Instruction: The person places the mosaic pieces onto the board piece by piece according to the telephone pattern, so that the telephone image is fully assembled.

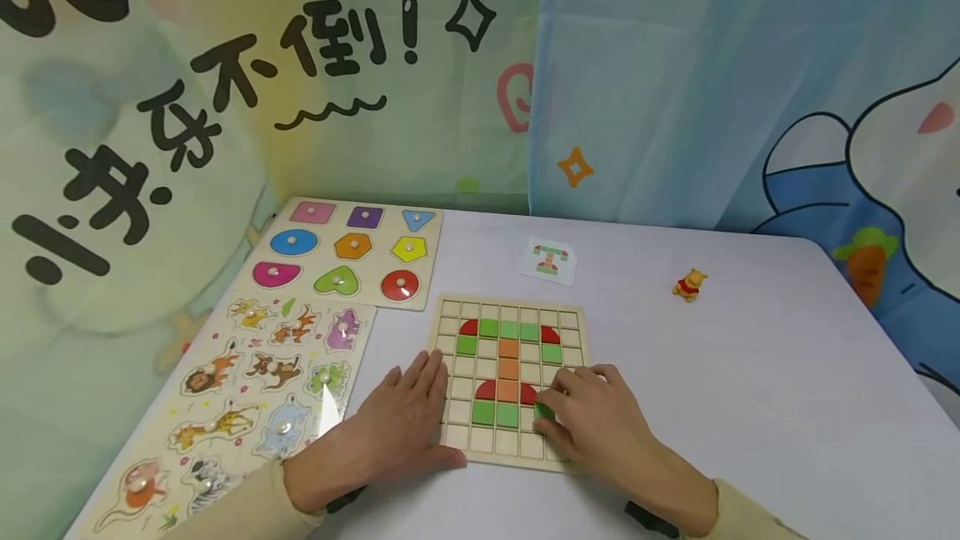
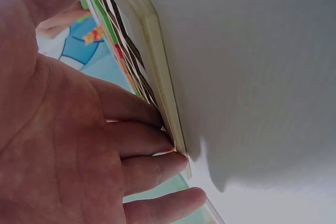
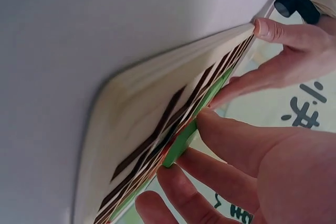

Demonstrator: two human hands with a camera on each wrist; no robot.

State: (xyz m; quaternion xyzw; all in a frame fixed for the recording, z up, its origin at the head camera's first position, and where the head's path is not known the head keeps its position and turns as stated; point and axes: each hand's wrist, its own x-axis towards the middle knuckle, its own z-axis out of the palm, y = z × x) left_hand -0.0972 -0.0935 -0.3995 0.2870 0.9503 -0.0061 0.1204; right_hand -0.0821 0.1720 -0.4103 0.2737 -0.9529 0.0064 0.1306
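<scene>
A wooden grid board [image 1: 480,443] lies on the table, holding green squares [image 1: 507,415], orange squares [image 1: 508,368] and red quarter-round pieces [image 1: 468,327] in a T-like pattern. My left hand [image 1: 397,423] rests along the board's left edge with fingers extended, touching its rim. Over the lower right part of the board, my right hand [image 1: 600,427] pinches a green square tile [image 3: 181,142] between thumb and fingers. The right wrist view shows this tile tilted at the grid, beside a red piece; whether it sits in a cell I cannot tell.
A small pattern card [image 1: 549,262] lies behind the board. Left of it are a shape puzzle [image 1: 367,273] and an animal puzzle [image 1: 247,415]. A small bear figurine [image 1: 689,284] stands at the back right, before a printed curtain [image 1: 645,90].
</scene>
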